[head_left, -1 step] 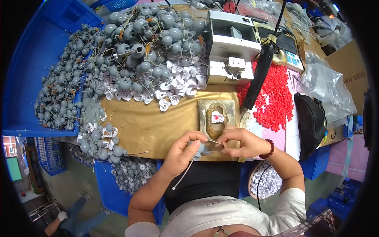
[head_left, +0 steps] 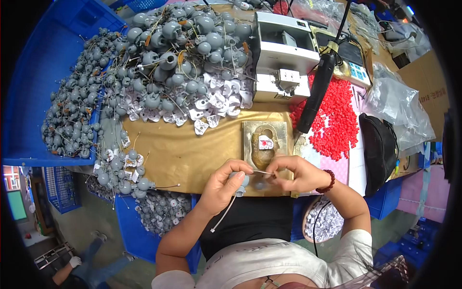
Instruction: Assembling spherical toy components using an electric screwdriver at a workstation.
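My left hand (head_left: 222, 185) is closed round a grey ball-shaped part (head_left: 240, 183), largely covered by the fingers. A thin white cable (head_left: 224, 215) with a small white plug hangs below that hand. From its fingertips a short wire (head_left: 261, 172) runs across to my right hand (head_left: 296, 174), whose thumb and forefinger pinch the other end. A small blurred grey thing (head_left: 261, 186) shows beneath the wire; I cannot make out how it hangs. Just beyond my hands is a metal fixture (head_left: 248, 139), with a white plate (head_left: 265, 142) bearing a red piece in its hollow.
Grey ball parts (head_left: 168, 33) with wires and white plates (head_left: 216, 106) are heaped at the far left. A blue bin (head_left: 48, 58) stands beside them. A black electric screwdriver (head_left: 317, 96) hangs over red pieces (head_left: 337, 115), right of a white machine (head_left: 281, 58).
My right fingers have shifted very slightly. The blurred grey thing under the wire has moved a little to the right. At the lower left, another person's gloved hand has moved slightly.
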`<state>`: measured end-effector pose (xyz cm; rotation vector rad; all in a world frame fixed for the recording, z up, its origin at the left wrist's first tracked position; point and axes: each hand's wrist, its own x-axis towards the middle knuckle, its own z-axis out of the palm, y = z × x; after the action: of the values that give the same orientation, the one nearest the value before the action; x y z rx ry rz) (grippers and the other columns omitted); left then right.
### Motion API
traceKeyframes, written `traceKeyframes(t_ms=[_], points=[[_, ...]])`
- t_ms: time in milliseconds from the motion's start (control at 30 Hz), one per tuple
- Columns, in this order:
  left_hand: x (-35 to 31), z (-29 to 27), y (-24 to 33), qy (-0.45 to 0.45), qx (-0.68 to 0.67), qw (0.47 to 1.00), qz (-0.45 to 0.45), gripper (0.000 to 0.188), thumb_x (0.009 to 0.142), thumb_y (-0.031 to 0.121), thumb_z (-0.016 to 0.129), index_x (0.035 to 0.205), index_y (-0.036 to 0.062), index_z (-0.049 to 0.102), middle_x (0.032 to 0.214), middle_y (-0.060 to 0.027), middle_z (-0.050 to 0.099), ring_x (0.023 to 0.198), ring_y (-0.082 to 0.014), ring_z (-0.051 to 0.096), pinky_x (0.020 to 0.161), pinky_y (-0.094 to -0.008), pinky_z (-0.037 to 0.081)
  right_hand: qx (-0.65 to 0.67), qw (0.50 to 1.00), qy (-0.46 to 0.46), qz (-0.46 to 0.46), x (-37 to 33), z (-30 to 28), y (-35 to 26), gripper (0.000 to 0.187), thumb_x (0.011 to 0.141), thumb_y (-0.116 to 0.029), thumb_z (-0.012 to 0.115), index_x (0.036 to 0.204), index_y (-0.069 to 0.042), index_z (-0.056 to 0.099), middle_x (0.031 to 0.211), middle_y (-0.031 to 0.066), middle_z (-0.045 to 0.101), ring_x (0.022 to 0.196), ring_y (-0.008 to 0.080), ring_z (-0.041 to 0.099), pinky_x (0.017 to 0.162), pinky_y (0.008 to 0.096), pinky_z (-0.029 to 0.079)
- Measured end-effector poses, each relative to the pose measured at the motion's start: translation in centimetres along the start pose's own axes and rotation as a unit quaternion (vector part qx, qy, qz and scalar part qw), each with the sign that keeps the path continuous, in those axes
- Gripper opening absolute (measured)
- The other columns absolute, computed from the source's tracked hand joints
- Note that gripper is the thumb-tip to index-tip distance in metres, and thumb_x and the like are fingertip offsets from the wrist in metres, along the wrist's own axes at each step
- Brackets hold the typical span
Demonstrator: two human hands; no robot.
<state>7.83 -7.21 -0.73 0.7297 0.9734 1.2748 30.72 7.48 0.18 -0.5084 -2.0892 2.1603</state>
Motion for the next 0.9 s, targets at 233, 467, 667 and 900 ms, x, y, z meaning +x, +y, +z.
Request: traceKeyframes(t_ms=[233, 467, 667, 900], points=[[0.3, 0.2, -1.1, 0.052, 0.280, 0.952, 0.110, 0.016, 0.089, 0.003, 0.067, 0.105, 0.0039, 0.066, 0.111, -0.0078, 0.061, 0.100, -0.0189, 0.057, 0.090, -0.0319, 0.046, -0.196, 0.963, 0.180, -0.046, 1.7, -1.1, 0.1, 0.025, 0.088, -0.001, 0.072, 0.111, -0.005, 0.067, 0.090, 0.0030, 0.065, 0.070, 0.0184, 0.064, 0.063, 0.0328, 0.056], [2.3, 1.6, -1.7, 0.058, 0.542, 0.809, 0.218, 0.019, 0.078, 0.002, 0.073, 0.096, 0.0069, 0.070, 0.105, -0.0083, 0.062, 0.102, -0.0308, 0.054, 0.089, -0.0414, 0.047, -0.549, 0.796, 0.201, -0.157, 3.5, -1.0, 1.0, 0.026, 0.077, -0.008, 0.068, 0.103, -0.009, 0.072, 0.092, 0.0075, 0.063, 0.080, 0.0244, 0.066, 0.062, 0.0359, 0.054], [2.8, 1.4, -1.8, 0.038, 0.569, 0.790, 0.225, 0.019, 0.078, 0.001, 0.071, 0.096, 0.0064, 0.070, 0.107, -0.0064, 0.061, 0.101, -0.0297, 0.054, 0.086, -0.0406, 0.050, -0.632, 0.750, 0.124, -0.148, 3.8, -0.8, -0.2, 0.029, 0.075, -0.014, 0.066, 0.101, -0.002, 0.070, 0.096, 0.0087, 0.057, 0.084, 0.0233, 0.061, 0.065, 0.0330, 0.055], [2.8, 0.6, -0.7, 0.040, 0.602, 0.773, 0.198, 0.029, 0.076, 0.000, 0.070, 0.104, 0.0070, 0.068, 0.113, -0.0108, 0.060, 0.109, -0.0341, 0.053, 0.093, -0.0443, 0.048, -0.683, 0.708, 0.064, -0.168, 2.9, -0.5, -0.4, 0.023, 0.076, -0.013, 0.065, 0.095, 0.001, 0.071, 0.103, 0.0098, 0.055, 0.088, 0.0218, 0.057, 0.067, 0.0308, 0.054]])
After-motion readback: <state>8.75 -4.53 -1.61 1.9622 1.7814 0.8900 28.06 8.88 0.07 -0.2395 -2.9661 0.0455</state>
